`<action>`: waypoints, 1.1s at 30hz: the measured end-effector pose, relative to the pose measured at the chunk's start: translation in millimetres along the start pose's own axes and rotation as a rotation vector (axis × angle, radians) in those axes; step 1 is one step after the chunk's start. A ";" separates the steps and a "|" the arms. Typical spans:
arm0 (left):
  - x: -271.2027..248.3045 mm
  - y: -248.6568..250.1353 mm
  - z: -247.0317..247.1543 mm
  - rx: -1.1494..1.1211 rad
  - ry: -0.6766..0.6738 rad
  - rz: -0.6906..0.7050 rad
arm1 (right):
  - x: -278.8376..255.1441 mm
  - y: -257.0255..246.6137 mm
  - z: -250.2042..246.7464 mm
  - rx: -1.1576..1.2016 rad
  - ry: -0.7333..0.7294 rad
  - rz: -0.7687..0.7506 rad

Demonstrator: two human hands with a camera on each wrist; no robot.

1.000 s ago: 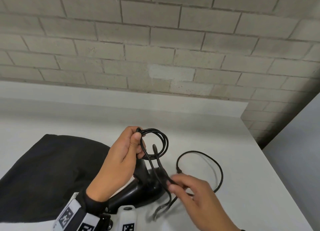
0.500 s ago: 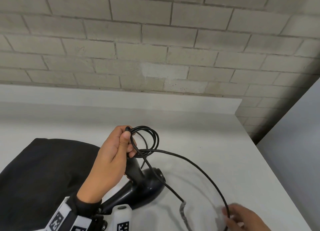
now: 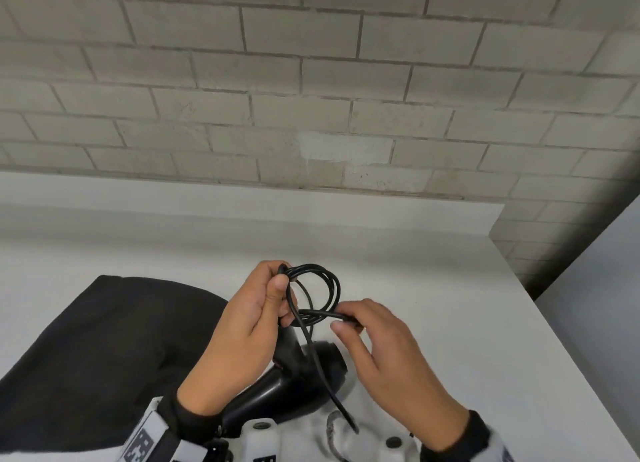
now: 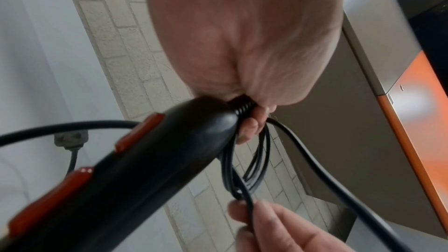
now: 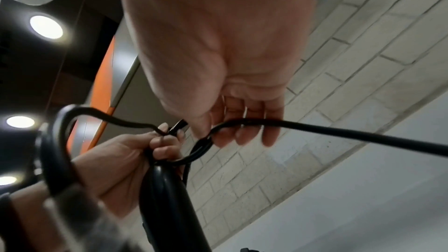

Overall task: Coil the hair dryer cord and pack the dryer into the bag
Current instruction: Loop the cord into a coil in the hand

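A black hair dryer [image 3: 301, 375] with red switches [image 4: 138, 133] lies on the white table [image 3: 450, 323], its handle pointing up. My left hand [image 3: 256, 323] grips the top of the handle together with several loops of black cord [image 3: 325, 288]. My right hand [image 3: 377, 343] pinches the cord where it crosses the bottom of the coil. A loose strand runs down past the dryer to the grey plug [image 3: 332, 427] near the front edge. The black bag [image 3: 104, 350] lies flat at the left.
A grey brick wall [image 3: 311, 97] rises behind the table's raised back ledge. The table's right edge [image 3: 561, 340] drops off beside a light panel.
My right hand came back from the lower right, bringing the long stretched cord up to the coil. The wide loop on the table is gone and the coil has gained a turn.
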State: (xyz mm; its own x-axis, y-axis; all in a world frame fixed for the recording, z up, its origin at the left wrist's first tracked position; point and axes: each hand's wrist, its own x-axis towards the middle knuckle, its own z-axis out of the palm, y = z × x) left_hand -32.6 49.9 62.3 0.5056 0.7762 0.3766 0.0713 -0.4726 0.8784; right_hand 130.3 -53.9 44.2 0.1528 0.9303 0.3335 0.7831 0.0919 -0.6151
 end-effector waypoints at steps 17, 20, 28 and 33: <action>8.6 -2.8 0.8 -0.011 0.072 -0.033 | -142.9 102.4 -95.7 -0.084 0.349 0.468; 6.8 2.0 3.6 0.015 0.053 -0.012 | -143.1 113.2 -91.2 -0.180 0.250 0.453; 2.5 2.9 5.4 0.035 0.006 0.022 | -51.2 32.3 -63.2 -0.195 0.291 0.085; 1.1 3.7 6.2 0.054 -0.001 0.038 | 1.1 -14.8 -30.7 -0.348 0.059 -0.022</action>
State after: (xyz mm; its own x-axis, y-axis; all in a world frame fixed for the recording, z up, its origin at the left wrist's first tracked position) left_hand -26.5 46.4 64.2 0.5099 0.7566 0.4093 0.0981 -0.5238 0.8461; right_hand 137.4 -65.1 75.6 0.1598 0.9064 0.3910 0.9436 -0.0238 -0.3302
